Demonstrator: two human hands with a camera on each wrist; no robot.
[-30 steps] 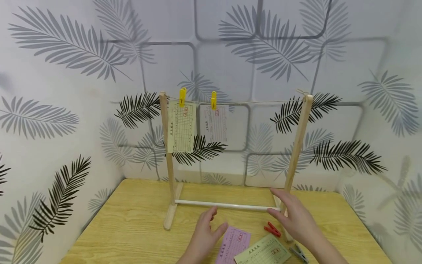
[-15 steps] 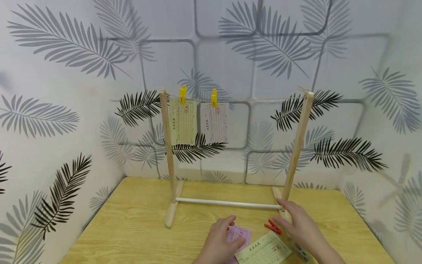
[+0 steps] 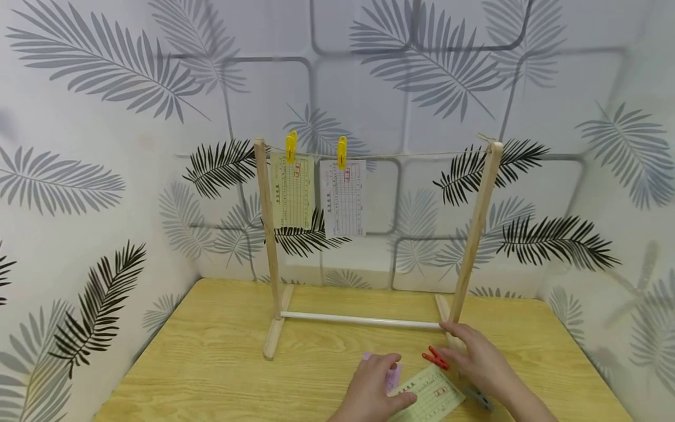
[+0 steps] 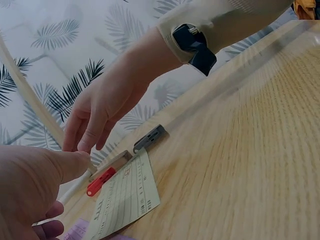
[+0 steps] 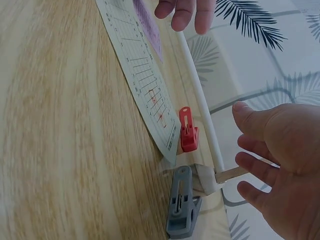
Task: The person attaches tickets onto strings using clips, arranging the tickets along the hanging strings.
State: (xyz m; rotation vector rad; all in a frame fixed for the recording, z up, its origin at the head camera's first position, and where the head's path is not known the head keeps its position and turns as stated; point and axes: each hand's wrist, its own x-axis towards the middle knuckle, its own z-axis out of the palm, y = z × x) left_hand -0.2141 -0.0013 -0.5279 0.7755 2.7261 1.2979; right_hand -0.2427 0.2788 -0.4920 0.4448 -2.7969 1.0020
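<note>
My left hand (image 3: pixel 371 390) hovers over the pale green printed slip (image 3: pixel 429 395) and the purple slip (image 3: pixel 392 378), thumb and fingers apart, holding nothing. The purple slip lies partly under the green one and is mostly hidden by that hand in the head view. My right hand (image 3: pixel 482 363) is above the red clothespin (image 3: pixel 436 358) and the grey clothespin (image 3: pixel 479 398), fingers relaxed and nothing between them. In the right wrist view the red clothespin (image 5: pixel 188 131) lies beside the green slip's end, with the grey clothespin (image 5: pixel 182 205) nearer the camera.
A wooden stand with left post (image 3: pixel 269 234), right post (image 3: pixel 477 234) and white bottom bar (image 3: pixel 358 319) stands on the table (image 3: pixel 211 351). From its string (image 3: pixel 416 154) hang a yellow-green slip (image 3: pixel 292 193) and a pale pink slip (image 3: pixel 344 199), each under a yellow clothespin (image 3: pixel 342 152).
My left hand has moved right, from beside the purple slip to over the slips. The right hand has come lower and slightly right. The hanging slips sway a little.
</note>
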